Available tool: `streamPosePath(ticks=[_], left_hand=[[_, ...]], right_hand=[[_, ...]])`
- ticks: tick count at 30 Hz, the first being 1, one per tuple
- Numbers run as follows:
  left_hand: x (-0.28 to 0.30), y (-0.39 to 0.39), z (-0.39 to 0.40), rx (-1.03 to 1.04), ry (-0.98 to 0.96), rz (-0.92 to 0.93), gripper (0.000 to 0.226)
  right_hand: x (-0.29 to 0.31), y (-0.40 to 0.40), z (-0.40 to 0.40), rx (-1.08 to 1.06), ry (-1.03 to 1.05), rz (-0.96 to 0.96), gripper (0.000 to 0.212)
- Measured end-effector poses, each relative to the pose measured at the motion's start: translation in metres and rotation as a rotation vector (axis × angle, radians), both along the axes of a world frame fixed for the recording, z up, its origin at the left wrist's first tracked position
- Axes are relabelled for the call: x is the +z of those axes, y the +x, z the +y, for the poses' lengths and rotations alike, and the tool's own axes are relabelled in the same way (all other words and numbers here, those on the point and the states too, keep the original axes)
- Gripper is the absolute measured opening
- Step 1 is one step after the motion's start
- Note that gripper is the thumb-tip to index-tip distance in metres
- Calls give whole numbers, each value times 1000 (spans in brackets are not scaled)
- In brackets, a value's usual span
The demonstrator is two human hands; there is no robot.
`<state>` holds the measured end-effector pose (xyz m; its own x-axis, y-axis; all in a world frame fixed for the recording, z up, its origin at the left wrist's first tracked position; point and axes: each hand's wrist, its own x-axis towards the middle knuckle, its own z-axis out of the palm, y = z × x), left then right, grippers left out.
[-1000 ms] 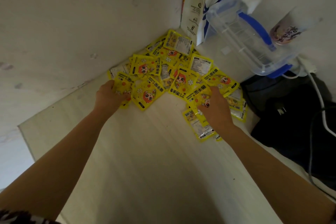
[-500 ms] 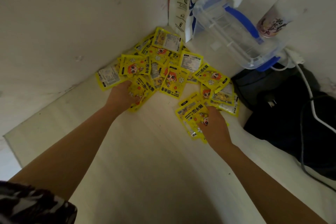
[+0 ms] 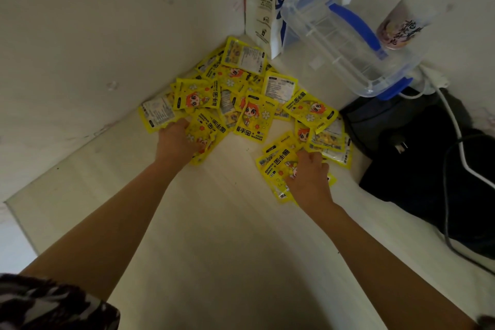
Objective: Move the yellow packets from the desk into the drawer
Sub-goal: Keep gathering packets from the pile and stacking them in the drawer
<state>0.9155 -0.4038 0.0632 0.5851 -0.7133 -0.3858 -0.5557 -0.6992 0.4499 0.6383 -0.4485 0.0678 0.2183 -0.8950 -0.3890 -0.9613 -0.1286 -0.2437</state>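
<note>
Several yellow hand-warmer packets (image 3: pixel 251 112) with an orange-haired cartoon figure lie spread in the far corner of the pale desk (image 3: pixel 227 236). My left hand (image 3: pixel 176 139) grips a small bunch of packets (image 3: pixel 206 131) at the left of the pile. My right hand (image 3: pixel 308 174) is curled over another bunch of packets (image 3: pixel 276 163) at the right, pulled a little clear of the pile. No drawer is in view.
White walls close the corner on the left and at the back. A clear plastic box with blue handles (image 3: pixel 345 43) leans by a white bag (image 3: pixel 265 5). A black bag (image 3: pixel 428 163) with a white cable (image 3: pixel 455 126) lies at the right.
Both hands have gathered packets and drawn them toward me out of the pile. The right-hand bunch now lies apart from the rest.
</note>
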Motion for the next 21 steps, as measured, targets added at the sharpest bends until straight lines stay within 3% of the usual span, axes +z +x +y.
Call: streamPosePath(ticks=[5,14,21], left_hand=[[3,-11,6,-11,-37,-18,53],[16,-16,22,43,-50,91,51],[30,-8,18,-8,-126,104,49]], right_hand=[[4,6,6,-45,41,-31,70],[5,6,5,-109,157,-82,48],[20,-1,-11,-76,315,-350,25]])
